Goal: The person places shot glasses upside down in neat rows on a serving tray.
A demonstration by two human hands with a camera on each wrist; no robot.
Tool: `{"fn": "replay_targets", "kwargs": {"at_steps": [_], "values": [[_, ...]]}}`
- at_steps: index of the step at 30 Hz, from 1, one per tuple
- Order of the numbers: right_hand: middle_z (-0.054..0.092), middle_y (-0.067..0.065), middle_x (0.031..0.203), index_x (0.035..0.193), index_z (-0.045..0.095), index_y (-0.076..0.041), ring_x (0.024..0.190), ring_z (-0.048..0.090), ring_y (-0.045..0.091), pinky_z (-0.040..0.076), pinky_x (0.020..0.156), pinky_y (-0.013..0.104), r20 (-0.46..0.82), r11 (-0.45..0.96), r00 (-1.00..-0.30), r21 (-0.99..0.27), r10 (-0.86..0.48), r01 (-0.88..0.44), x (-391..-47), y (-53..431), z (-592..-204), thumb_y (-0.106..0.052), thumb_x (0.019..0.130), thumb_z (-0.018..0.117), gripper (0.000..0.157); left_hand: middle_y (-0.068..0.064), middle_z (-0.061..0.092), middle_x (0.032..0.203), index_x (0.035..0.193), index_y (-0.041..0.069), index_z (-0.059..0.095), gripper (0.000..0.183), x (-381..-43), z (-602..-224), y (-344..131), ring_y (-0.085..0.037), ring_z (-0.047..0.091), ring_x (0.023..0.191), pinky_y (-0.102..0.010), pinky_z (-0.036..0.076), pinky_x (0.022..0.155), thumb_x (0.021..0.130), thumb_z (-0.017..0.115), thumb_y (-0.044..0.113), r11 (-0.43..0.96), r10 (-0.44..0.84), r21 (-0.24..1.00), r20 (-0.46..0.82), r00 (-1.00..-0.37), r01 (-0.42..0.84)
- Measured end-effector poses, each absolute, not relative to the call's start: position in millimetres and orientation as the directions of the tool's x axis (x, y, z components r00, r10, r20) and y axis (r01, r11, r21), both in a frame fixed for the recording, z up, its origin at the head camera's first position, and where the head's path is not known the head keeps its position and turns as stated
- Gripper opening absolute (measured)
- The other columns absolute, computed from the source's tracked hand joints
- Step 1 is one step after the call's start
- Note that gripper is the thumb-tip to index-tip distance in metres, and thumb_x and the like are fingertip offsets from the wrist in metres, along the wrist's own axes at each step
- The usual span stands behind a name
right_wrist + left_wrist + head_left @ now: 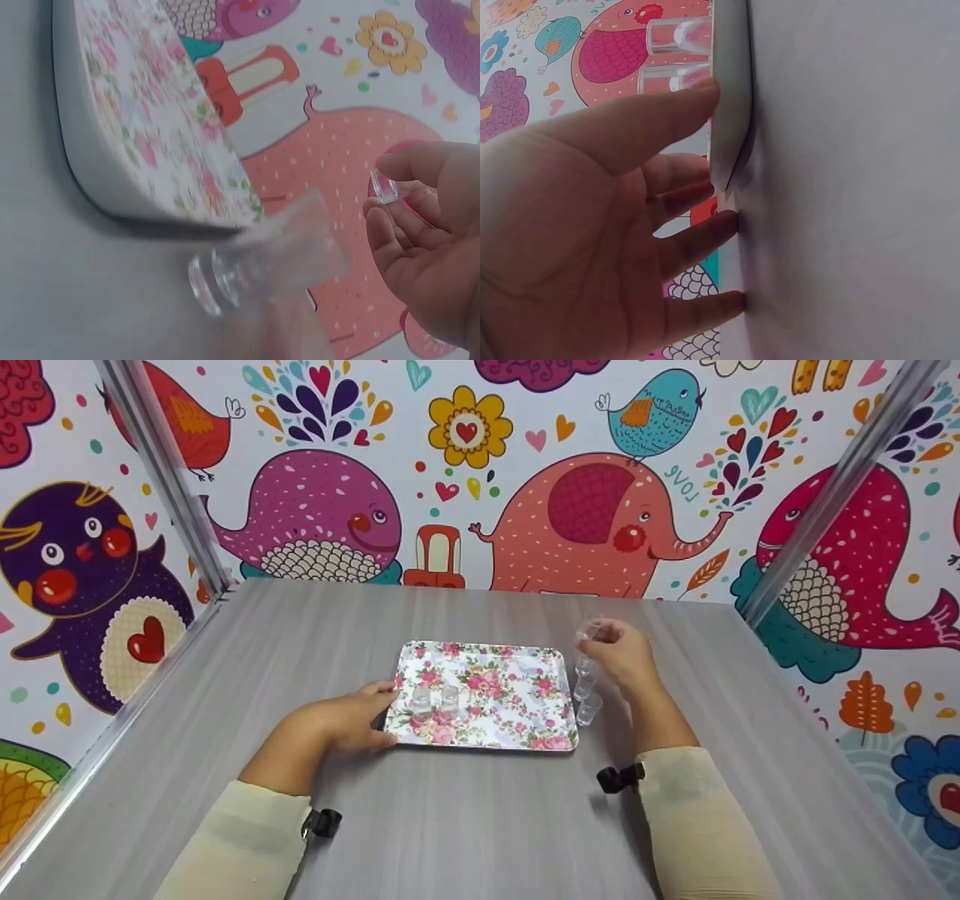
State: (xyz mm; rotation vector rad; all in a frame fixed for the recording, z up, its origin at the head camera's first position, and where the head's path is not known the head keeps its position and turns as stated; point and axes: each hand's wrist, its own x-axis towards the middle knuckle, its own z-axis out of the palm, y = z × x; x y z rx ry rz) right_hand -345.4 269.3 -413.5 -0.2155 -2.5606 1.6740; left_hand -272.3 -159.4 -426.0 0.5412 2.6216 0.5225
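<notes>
The right hand (619, 651) is pinching a small clear glass (588, 634) right of the head view's centre; the left hand (349, 720) is spreading its fingers against the left edge of the rose-patterned tray (487, 729). The tray is lying lower left of the pinched glass, its long axis running sideways. Transparent, thick-based loose glasses (589, 709) are standing beside its right edge, nearer the right hand; two tray glasses (450, 702) are sitting left.

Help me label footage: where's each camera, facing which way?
Head: on the head, facing forward and down at the tray; sleeves, left hand, right hand show.
Left wrist: on that wrist, facing the tray's edge; left hand shows.
Right wrist: on that wrist, facing a clear cup and the tray; right hand shows.
Both wrist views share the tray and wall.
</notes>
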Motion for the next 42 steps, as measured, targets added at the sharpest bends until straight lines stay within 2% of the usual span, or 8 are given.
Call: {"fn": "replay_targets", "kwargs": {"at_steps": [3, 9, 14, 23, 35, 42], "values": [[0.069, 0.013, 0.128, 0.135, 0.067, -0.010, 0.121, 0.066, 0.028, 0.058, 0.110, 0.041, 0.007, 0.385, -0.993, -0.922, 0.118, 0.039, -343, 255, -411, -0.021, 0.096, 0.080, 0.043, -0.016, 0.022, 0.178, 0.168, 0.006, 0.033, 0.081, -272, -426, -160, -0.045, 0.031, 0.161, -0.062, 0.030, 0.131, 0.103, 0.071, 0.034, 0.851, 0.448, 0.432, -0.305, -0.841, 0.297], [0.072, 0.009, 0.127, 0.133, 0.069, -0.016, 0.118, 0.068, 0.026, 0.060, 0.106, 0.040, 0.019, 0.392, -1.000, -0.920, 0.010, -0.013, -330, 225, -410, -0.027, 0.094, 0.084, 0.043, -0.015, 0.022, 0.178, 0.169, 0.007, 0.032, 0.081, -272, -426, -161, -0.045, 0.030, 0.162, -0.062, 0.029, 0.131, 0.103, 0.071, 0.035, 0.855, 0.441, 0.429, -0.309, -0.843, 0.291], [0.076, 0.007, 0.123, 0.126, 0.072, -0.017, 0.113, 0.071, 0.025, 0.061, 0.104, 0.045, 0.022, 0.364, -0.996, -0.930, -0.084, -0.051, -318, 203, -408, -0.023, 0.093, 0.085, 0.036, -0.016, 0.021, 0.178, 0.168, 0.005, 0.033, 0.081, -272, -427, -161, -0.045, 0.029, 0.162, -0.061, 0.029, 0.131, 0.103, 0.071, 0.035, 0.854, 0.444, 0.428, -0.308, -0.841, 0.294], [0.078, 0.009, 0.114, 0.127, 0.074, -0.011, 0.101, 0.073, 0.021, 0.064, 0.090, 0.030, 0.088, 0.276, -0.968, -0.949, -0.234, -0.153, -306, 180, -410, -0.014, 0.092, 0.085, 0.036, -0.016, 0.022, 0.178, 0.168, 0.004, 0.033, 0.081, -273, -427, -160, -0.045, 0.030, 0.162, -0.061, 0.029, 0.131, 0.103, 0.071, 0.035, 0.856, 0.447, 0.420, -0.309, -0.840, 0.301], [0.072, 0.005, 0.104, 0.128, 0.078, -0.015, 0.090, 0.062, 0.018, 0.059, 0.077, 0.022, 0.166, 0.294, -0.944, -0.923, -0.284, -0.250, -302, 173, -411, -0.022, 0.095, 0.083, 0.034, -0.016, 0.020, 0.178, 0.168, 0.003, 0.032, 0.081, -273, -426, -160, -0.046, 0.027, 0.163, -0.062, 0.028, 0.131, 0.104, 0.070, 0.034, 0.851, 0.444, 0.444, -0.319, -0.837, 0.282], [0.075, 0.005, 0.107, 0.127, 0.078, -0.017, 0.094, 0.068, 0.020, 0.062, 0.082, 0.030, 0.178, 0.293, -0.940, -0.919, -0.290, -0.265, -301, 171, -413, -0.032, 0.100, 0.078, 0.031, -0.016, 0.019, 0.178, 0.168, 0.003, 0.031, 0.081, -271, -425, -158, -0.046, 0.026, 0.163, -0.061, 0.027, 0.132, 0.103, 0.070, 0.033, 0.846, 0.449, 0.452, -0.316, -0.836, 0.284]]}}
